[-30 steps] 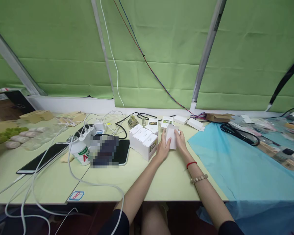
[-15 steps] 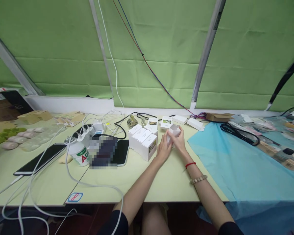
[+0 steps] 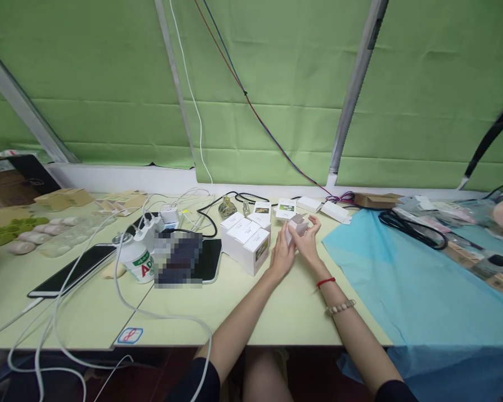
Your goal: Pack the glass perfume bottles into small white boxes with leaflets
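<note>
- Far left, toward the back edge of the table (image 3: 171,332): a brown carton (image 3: 2,190), with a green tray (image 3: 12,231) and pale pink rounded pieces (image 3: 46,230) nearer the front edge.
- Left part, between back and front edges: a dark tablet (image 3: 73,273) lies flat; just right of it is a white bottle (image 3: 139,261) with red and green lettering.
- Next, a dark-screened device (image 3: 212,259), partly masked; a white cable (image 3: 163,316) runs between it and the front edge.
- Near the back edge, a glass bottle (image 3: 226,209) sits behind a block of white boxes (image 3: 238,251).
- Left hand (image 3: 281,257): fingers pressed close together along the left side of a small white box (image 3: 299,225), holding it.
- The small white box is between the hands, just right of the block, closer to the back edge than the front; its flaps stand up.
- Right hand (image 3: 307,243): thumb at the box's near side, index finger crooked upward; I cannot tell whether the other fingers grip.
- Right end: a blue sheet (image 3: 385,279) overhangs the front edge, with a coiled black cable (image 3: 414,230) toward the back.
</note>
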`<action>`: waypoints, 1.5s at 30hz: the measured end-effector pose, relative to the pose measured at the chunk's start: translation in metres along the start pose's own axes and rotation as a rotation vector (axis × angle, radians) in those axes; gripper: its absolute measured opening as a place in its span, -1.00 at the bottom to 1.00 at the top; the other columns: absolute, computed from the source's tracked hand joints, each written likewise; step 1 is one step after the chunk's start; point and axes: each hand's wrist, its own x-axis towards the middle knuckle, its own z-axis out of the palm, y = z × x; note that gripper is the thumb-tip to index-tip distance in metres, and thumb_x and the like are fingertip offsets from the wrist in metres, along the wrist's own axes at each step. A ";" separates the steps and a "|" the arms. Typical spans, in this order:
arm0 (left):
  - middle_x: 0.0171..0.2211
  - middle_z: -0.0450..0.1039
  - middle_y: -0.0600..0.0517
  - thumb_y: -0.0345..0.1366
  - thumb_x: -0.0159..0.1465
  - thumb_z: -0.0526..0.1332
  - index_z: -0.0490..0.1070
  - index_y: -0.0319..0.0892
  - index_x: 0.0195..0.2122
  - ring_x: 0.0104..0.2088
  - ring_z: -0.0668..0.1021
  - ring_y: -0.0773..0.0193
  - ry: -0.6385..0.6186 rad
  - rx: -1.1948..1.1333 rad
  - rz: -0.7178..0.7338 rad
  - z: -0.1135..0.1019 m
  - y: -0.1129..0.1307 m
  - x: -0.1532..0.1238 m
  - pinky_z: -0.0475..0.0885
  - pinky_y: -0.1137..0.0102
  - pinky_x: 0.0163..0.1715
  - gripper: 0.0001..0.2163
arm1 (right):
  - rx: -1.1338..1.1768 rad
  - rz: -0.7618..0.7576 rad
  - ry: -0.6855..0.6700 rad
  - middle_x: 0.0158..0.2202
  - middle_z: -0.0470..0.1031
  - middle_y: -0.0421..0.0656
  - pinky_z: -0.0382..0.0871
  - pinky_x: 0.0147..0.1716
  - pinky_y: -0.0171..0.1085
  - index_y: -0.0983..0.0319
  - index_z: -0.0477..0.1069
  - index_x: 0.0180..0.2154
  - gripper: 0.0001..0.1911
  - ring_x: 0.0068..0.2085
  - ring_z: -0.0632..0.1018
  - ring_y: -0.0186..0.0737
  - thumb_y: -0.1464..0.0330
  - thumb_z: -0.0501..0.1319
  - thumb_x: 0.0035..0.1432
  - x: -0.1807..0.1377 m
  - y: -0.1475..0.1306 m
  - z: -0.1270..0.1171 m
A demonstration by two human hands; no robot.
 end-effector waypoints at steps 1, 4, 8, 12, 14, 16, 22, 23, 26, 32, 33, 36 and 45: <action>0.21 -0.07 -0.10 -0.26 0.32 -0.04 -0.17 -0.18 0.30 0.19 0.13 0.17 0.001 0.002 -0.004 0.000 0.000 0.000 0.11 0.28 0.15 -0.46 | -0.048 -0.062 0.004 0.08 0.00 0.11 0.19 0.04 -0.17 0.30 0.05 0.00 -0.31 0.15 0.17 -0.11 0.09 0.21 -0.08 -0.001 -0.001 0.000; 0.21 -0.06 -0.09 -0.27 0.31 -0.04 -0.15 -0.18 0.30 0.19 0.14 0.19 0.017 0.028 -0.016 0.001 0.001 0.000 0.10 0.30 0.16 -0.46 | -0.136 -0.194 -0.052 0.08 -0.04 0.06 0.11 0.10 -0.16 0.29 0.24 -0.21 -0.61 0.17 0.12 -0.13 0.12 0.13 0.06 -0.003 -0.003 -0.002; 0.20 -0.04 -0.12 -0.27 0.32 -0.06 -0.17 -0.20 0.30 0.18 0.14 0.19 0.024 0.072 -0.035 0.002 0.000 0.001 0.11 0.28 0.15 -0.47 | -0.124 -0.299 -0.039 0.05 0.03 0.03 0.08 0.13 -0.18 0.30 0.32 -0.30 -0.71 0.17 0.14 -0.17 0.18 0.12 0.10 -0.002 -0.003 -0.002; 0.18 -0.01 -0.11 -0.24 0.34 -0.08 -0.20 -0.15 0.31 0.16 0.17 0.18 0.020 0.103 -0.031 0.002 0.000 0.001 0.14 0.27 0.12 -0.47 | -0.120 -0.354 -0.041 0.04 0.07 0.03 0.08 0.13 -0.17 0.30 0.33 -0.32 -0.76 0.16 0.16 -0.19 0.24 0.10 0.12 -0.001 -0.005 -0.002; 0.16 0.02 -0.11 -0.26 0.33 -0.07 -0.17 -0.14 0.31 0.14 0.20 0.19 0.027 0.098 -0.018 0.001 0.001 0.002 0.15 0.29 0.11 -0.47 | -0.121 -0.350 -0.043 0.01 0.09 0.03 0.08 0.13 -0.16 0.31 0.33 -0.33 -0.77 0.14 0.18 -0.19 0.24 0.10 0.12 -0.001 -0.005 -0.003; 0.12 0.08 -0.11 -0.28 0.32 -0.05 -0.13 -0.12 0.30 0.11 0.23 0.20 0.036 0.086 -0.009 0.001 0.001 0.002 0.18 0.31 0.08 -0.48 | -0.128 -0.337 -0.044 -0.01 0.10 0.03 0.08 0.13 -0.15 0.31 0.32 -0.34 -0.76 0.13 0.20 -0.19 0.23 0.09 0.13 -0.002 -0.005 -0.003; 0.12 0.09 -0.08 -0.25 0.33 -0.05 -0.05 -0.12 0.25 0.09 0.25 0.22 0.041 0.052 -0.046 0.003 -0.003 0.001 0.21 0.32 0.05 -0.54 | -0.106 -0.312 0.017 -0.02 0.07 0.03 0.16 0.08 -0.16 0.30 0.31 -0.23 -0.70 0.12 0.19 -0.19 0.22 0.15 0.06 -0.004 -0.010 -0.002; 0.14 0.06 -0.09 -0.22 0.34 -0.05 -0.06 -0.15 0.25 0.11 0.23 0.21 0.040 0.042 -0.071 0.004 -0.003 0.000 0.21 0.31 0.04 -0.54 | -0.072 -0.291 0.052 -0.01 0.06 0.02 0.21 0.05 -0.19 0.29 0.28 -0.19 -0.66 0.12 0.19 -0.20 0.22 0.17 0.03 -0.004 -0.012 -0.002; 0.16 0.02 -0.11 -0.16 0.35 -0.07 -0.09 -0.18 0.25 0.14 0.19 0.19 0.072 0.034 -0.116 0.004 -0.004 0.001 0.21 0.28 0.02 -0.53 | 0.036 -0.217 0.147 0.02 0.06 0.00 0.31 -0.04 -0.24 0.25 0.17 -0.10 -0.50 0.11 0.21 -0.22 0.22 0.25 -0.05 -0.004 -0.017 -0.003; 0.08 0.12 -0.10 -0.29 0.33 -0.04 -0.01 -0.16 0.22 0.06 0.27 0.22 0.094 0.059 -0.028 0.004 -0.004 0.003 0.27 0.35 -0.04 -0.57 | 0.108 -0.065 0.034 0.12 0.01 0.06 0.26 0.02 -0.18 0.23 -0.06 0.09 -0.11 0.12 0.22 -0.15 0.19 0.34 -0.22 -0.004 -0.017 0.000; 0.07 0.13 -0.10 -0.33 0.31 -0.03 0.00 -0.16 0.21 0.05 0.29 0.23 0.077 0.057 -0.007 0.004 -0.004 0.003 0.28 0.37 -0.05 -0.56 | 0.107 -0.048 -0.003 0.12 0.02 0.08 0.25 0.02 -0.18 0.24 -0.11 0.13 -0.05 0.11 0.23 -0.14 0.19 0.34 -0.23 -0.005 -0.016 0.001; 0.05 0.14 -0.10 -0.38 0.27 -0.01 -0.03 -0.18 0.22 0.04 0.29 0.22 0.057 0.057 0.019 0.005 -0.004 0.003 0.31 0.39 -0.07 -0.52 | 0.122 0.051 -0.081 0.05 0.15 0.09 0.26 -0.01 -0.16 0.25 -0.27 0.19 0.08 0.01 0.34 -0.15 0.18 0.34 -0.23 -0.007 -0.016 0.004; 0.03 0.14 -0.14 -0.24 0.30 0.00 0.06 -0.21 0.16 -0.02 0.33 0.16 0.006 0.095 -0.033 0.003 -0.005 0.003 0.29 0.31 -0.08 -0.58 | 0.111 0.346 -0.050 -0.01 0.29 0.05 0.24 -0.02 -0.16 0.22 -0.15 0.17 0.05 -0.04 0.40 -0.12 0.08 0.35 -0.27 0.003 0.001 0.005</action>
